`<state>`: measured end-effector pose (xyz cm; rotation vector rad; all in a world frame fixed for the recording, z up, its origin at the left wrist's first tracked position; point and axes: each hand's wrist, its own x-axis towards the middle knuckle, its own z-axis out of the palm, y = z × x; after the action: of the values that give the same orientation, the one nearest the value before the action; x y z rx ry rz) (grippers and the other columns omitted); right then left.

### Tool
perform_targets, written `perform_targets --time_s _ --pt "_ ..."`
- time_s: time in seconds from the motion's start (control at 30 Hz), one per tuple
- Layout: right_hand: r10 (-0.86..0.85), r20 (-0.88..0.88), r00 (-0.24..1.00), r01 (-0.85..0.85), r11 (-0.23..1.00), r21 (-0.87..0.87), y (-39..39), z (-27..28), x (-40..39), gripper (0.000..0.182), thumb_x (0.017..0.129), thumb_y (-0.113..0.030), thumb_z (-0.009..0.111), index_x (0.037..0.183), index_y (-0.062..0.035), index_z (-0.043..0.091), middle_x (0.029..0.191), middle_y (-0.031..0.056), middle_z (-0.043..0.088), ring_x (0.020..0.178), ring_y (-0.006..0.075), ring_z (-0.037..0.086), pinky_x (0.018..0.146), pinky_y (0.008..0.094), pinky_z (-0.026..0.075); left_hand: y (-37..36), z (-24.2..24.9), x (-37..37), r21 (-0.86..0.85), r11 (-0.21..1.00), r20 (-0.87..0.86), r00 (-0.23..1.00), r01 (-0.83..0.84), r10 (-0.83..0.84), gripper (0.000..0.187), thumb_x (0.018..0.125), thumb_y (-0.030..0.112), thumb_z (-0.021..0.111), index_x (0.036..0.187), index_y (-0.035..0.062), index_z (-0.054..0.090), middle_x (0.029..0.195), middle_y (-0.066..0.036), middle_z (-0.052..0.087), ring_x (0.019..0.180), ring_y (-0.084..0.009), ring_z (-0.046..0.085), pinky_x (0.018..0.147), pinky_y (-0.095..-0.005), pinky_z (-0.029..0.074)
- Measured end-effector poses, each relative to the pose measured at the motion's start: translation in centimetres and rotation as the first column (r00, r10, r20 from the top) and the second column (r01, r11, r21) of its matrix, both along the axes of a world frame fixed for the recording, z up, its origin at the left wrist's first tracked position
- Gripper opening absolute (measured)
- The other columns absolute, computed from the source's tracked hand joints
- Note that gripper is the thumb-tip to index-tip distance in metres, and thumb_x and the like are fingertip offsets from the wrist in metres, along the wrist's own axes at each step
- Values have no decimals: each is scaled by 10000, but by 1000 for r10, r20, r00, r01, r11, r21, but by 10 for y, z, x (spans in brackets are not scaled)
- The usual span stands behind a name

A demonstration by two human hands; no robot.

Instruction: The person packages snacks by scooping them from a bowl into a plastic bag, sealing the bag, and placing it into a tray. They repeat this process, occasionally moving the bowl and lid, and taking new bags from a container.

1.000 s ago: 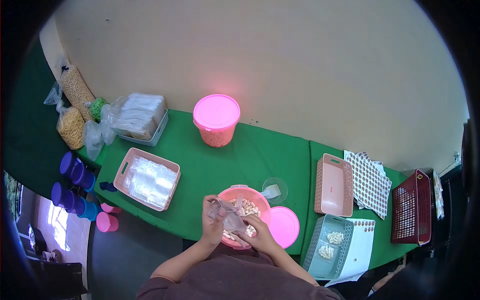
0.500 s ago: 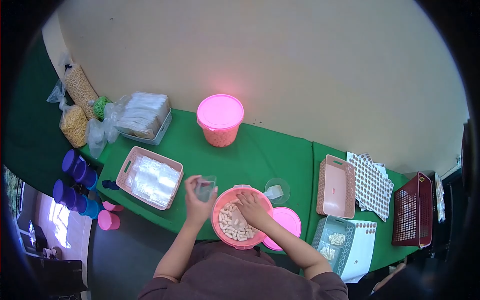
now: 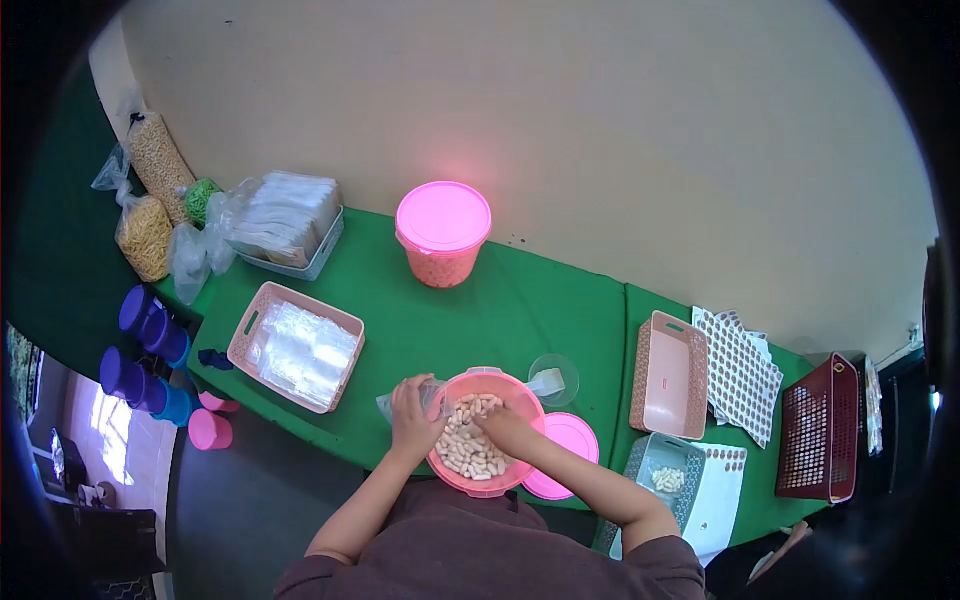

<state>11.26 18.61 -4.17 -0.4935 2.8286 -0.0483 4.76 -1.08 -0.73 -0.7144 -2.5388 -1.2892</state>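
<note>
A pink tub [image 3: 484, 487] of whitish pieces [image 3: 468, 449] stands at the table's front edge. My left hand [image 3: 413, 412] is wrapped round a clear plastic bag [image 3: 436, 396] at the tub's left rim. Inside the tub, my right hand [image 3: 500, 428] reaches among the pieces; its fingertips are hidden, so what they hold cannot be made out. Right of the tub lies a pink lid [image 3: 572, 455], and behind that a clear round dish [image 3: 567, 372] holds a white scoop [image 3: 547, 382].
A lidded pink tub [image 3: 443, 235] stands at the back. Left are a basket of clear bags [image 3: 300, 350] and a grey basket [image 3: 322, 257]. Right are a pink basket [image 3: 671, 375], a teal basket [image 3: 694, 460], sticker sheets [image 3: 742, 375] and a maroon basket [image 3: 820, 430].
My left hand has moved down and right with the clear bag to the tub's rim. My right hand has shifted slightly within the tub, its fingers now deeper among the pieces.
</note>
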Motion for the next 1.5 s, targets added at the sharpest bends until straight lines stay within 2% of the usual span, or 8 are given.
perform_targets --time_s 0.27,0.5,0.6,0.8,0.9,0.97,1.13,1.5 --pt "-38 261 965 131 928 -349 8 -6 2 208 885 -230 585 1037 -95 627 808 98 676 856 291 646 907 464 360 -3 11 0 17 1000 -39 999 25 -25 621 646 116 760 1188 58 461 1086 -154 551 1043 -375 520 972 -480 372" --pt "-116 231 966 226 811 -539 16 77 15 207 916 -257 586 960 -56 615 734 137 646 734 302 637 805 440 424 -10 59 4 167 982 -133 989 88 -66 655 662 101 775 1205 62 412 1083 -134 557 1024 -327 557 1025 -508 365" --pt "-191 189 963 267 626 -732 30 99 25 205 890 -189 616 930 10 586 757 192 633 703 344 622 627 397 482 -7 90 12 380 912 -193 977 156 -87 699 675 44 743 1240 63 332 1053 -124 509 986 -248 556 1042 -490 356" --pt "-385 198 902 399 560 -726 54 171 53 181 903 -158 602 930 21 596 752 171 630 647 266 587 610 353 459 4 94 21 722 637 -147 959 270 -240 660 749 56 677 1269 68 271 1043 -120 504 976 -235 548 995 -481 395" --pt "-516 191 835 479 510 -715 61 173 72 178 896 -147 608 924 28 595 764 173 630 658 267 588 615 353 459 14 73 17 845 517 65 934 136 -352 686 763 79 684 1296 62 254 1060 -113 473 978 -212 531 983 -447 410" --pt "-574 141 807 480 497 -722 58 159 85 197 895 -167 607 938 25 602 766 176 625 651 277 587 612 363 459 16 50 10 755 655 390 798 9 -460 724 753 118 718 1310 54 259 1096 -121 457 1019 -232 518 969 -429 421" --pt "-654 198 730 577 434 -692 49 144 110 202 881 -153 606 967 29 620 790 179 638 687 269 612 643 350 479 18 2 24 148 913 275 871 379 -406 731 724 140 760 1290 38 309 1214 -211 452 1126 -369 516 940 -457 442" --pt "-632 145 761 573 552 -605 24 118 105 307 876 -289 640 1002 -10 632 851 172 672 769 316 665 705 401 524 22 8 29 -156 681 50 694 716 -718 657 688 78 743 1254 51 410 1165 -206 543 1069 -413 535 902 -473 447"
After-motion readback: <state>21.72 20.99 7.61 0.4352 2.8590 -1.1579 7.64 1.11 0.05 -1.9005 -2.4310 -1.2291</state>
